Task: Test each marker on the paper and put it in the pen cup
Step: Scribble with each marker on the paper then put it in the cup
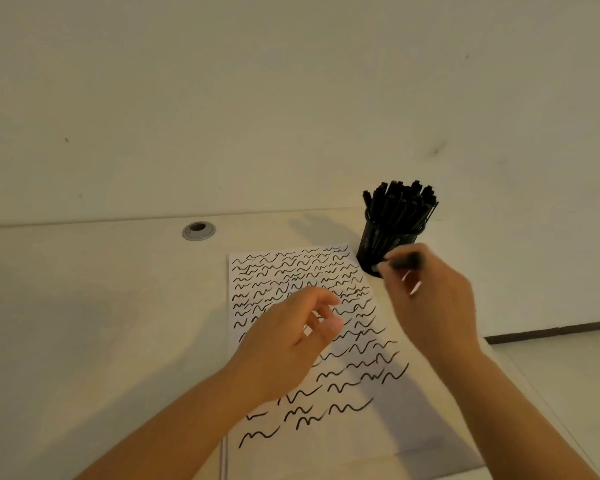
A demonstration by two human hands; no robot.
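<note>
A white sheet of paper [326, 441] lies on the desk, covered with rows of black wavy marker strokes. My right hand [433, 306] grips a black marker [404, 260], blurred by motion, just in front of the black mesh pen cup [371, 242]. The cup stands at the paper's far right corner and is packed with several black markers [400, 199]. My left hand [291, 341] hovers over the middle of the paper with its fingers loosely curled and nothing in it.
The pale desk [101, 323] meets a plain wall at the back. A round grey cable grommet [198, 231] sits left of the paper's far edge. The desk's right edge runs diagonally past my right forearm, with floor beyond.
</note>
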